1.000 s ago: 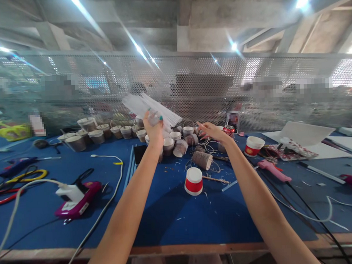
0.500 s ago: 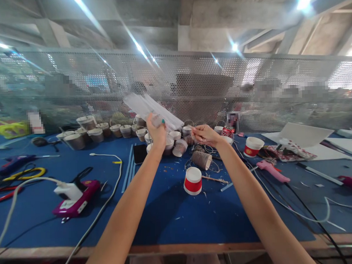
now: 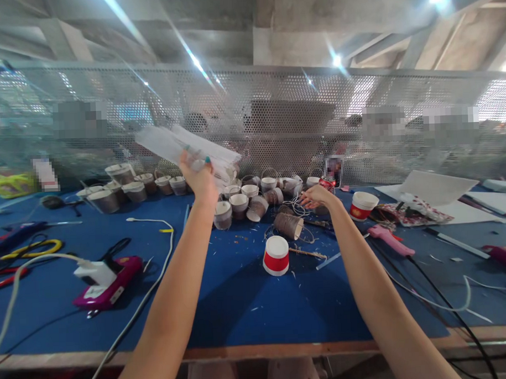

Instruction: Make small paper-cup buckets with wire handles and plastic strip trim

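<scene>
The left hand (image 3: 199, 177) grips a bundle of clear plastic sticks (image 3: 180, 143) above the blue worktop (image 3: 240, 311), its long axis running ten to four o'clock, toward the right hand (image 3: 319, 197) at four o'clock, whose grip I cannot tell.

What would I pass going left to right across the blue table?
You'd pass the magenta glue gun, left hand holding clear sticks, upside-down red cup, right hand, upright red cup, pink glue gun.

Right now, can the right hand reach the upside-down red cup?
Probably yes. The right hand hovers behind the red cup; only a tipped brown cup and wire lie between, low enough to clear. The left hand holds sticks.
</scene>
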Tool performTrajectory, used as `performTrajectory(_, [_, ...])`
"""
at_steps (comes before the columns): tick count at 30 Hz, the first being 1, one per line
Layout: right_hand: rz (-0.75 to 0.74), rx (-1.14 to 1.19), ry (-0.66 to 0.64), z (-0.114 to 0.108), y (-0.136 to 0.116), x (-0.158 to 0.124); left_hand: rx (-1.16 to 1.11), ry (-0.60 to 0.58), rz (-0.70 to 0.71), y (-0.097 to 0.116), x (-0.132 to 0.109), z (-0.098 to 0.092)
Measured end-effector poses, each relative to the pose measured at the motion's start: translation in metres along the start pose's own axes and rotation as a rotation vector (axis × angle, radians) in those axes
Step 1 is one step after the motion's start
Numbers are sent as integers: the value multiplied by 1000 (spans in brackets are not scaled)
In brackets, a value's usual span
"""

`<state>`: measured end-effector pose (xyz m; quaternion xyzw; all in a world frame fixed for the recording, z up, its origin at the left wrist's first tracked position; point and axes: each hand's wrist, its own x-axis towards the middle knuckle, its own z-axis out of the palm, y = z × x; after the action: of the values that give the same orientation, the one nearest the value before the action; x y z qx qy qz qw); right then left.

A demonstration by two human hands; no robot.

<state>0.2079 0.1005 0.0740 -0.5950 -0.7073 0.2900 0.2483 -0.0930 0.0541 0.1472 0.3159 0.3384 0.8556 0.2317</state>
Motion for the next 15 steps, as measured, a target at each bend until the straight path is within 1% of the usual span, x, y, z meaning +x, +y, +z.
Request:
performTrajectory(3, [20, -36, -106, -10, -10, -7, 5, -16, -2, -1, 1, -1])
performTrajectory(5, [-25, -77, -135, -16, -21, -12, 28, -42, -20, -4, -1, -1])
performTrajectory(7, [-94, -121, -124, -19, -34, -17, 63, -80, -44, -8, -3, 0])
performTrajectory(9, [-152, -138, -32, -18, -44, -22, 98, -117, -63, -11, -4, 0])
performTrajectory(12, [-187, -109, 125, -14, -52, -24, 119, -160, -76, -14, -5, 1])
performTrajectory(14, [-221, -165, 205, -11, -51, -24, 122, -173, -84, -15, -5, 1])
performTrajectory(15, [-233, -224, 265, -10, -50, -24, 121, -176, -87, -15, -5, 1])
